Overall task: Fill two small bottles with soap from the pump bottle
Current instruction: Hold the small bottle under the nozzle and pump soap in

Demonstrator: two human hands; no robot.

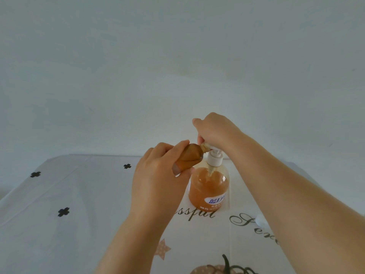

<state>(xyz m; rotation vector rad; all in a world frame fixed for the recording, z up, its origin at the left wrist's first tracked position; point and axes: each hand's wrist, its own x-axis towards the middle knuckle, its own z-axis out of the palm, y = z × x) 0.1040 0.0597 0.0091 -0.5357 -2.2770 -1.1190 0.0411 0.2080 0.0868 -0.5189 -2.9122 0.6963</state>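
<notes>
Starting at the near edge, the worktop [79,224] has a pale cloth on it with a pumpkin print [217,268], a dotted star [162,249], some curly black lettering and a few little black flowers. A small white blob [260,219] sits just beside the right forearm, can't tell what it is.

Past the lettering, the pump bottle [209,186] stands upright on the cloth. It's clear, full of orange soap most of the way up, with a blue and white label low on the front and a white pump collar [214,158].

Left hand [158,180] is up beside it, grip clamped round a small bottle [189,157]. That one's tilted, long axis running lower left to upper right, pale neck pointing up and right at the pump spout. It looks amber-brown through the sides.

Right hand [215,131] is on top, fingers curled down over the pump head of the pump bottle, grip closed on it.

Behind it all is a plain pale wall [177,56].
</notes>
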